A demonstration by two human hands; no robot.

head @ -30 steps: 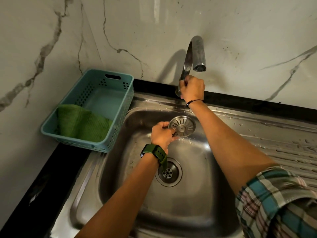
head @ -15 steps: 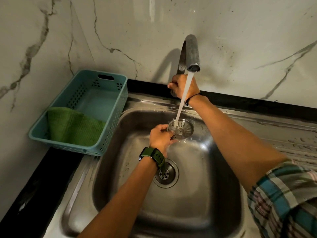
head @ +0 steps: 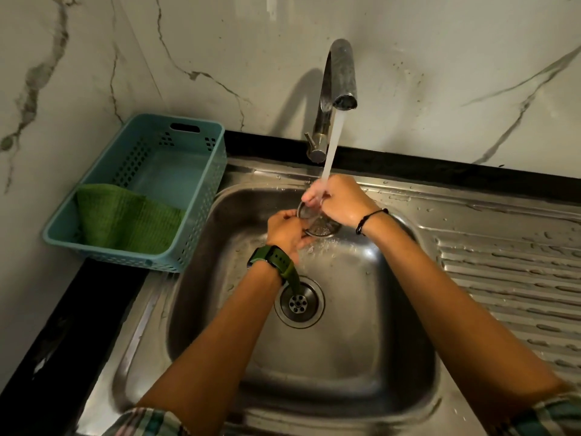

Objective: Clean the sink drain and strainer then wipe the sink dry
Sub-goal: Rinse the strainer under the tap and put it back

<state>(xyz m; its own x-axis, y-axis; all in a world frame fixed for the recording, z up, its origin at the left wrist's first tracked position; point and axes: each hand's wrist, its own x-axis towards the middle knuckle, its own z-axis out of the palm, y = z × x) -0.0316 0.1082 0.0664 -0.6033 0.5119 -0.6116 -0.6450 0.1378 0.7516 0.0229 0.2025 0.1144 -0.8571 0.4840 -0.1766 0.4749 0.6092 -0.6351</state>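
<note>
Both hands now grip the strainer (head: 319, 223) under the running tap (head: 341, 73): right hand (head: 341, 201) has left the tap lever, left hand (head: 286, 231) still pinches the rim, above the sink (head: 393, 309) drain (head: 298, 302).

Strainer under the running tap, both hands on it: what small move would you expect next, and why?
Probably the right hand rubs its fingers across the strainer while the left hand turns it by the rim. The water stream from the faucet lands right there, the strainer sits above the open drain, and the green cloth lies in the basket.
</note>
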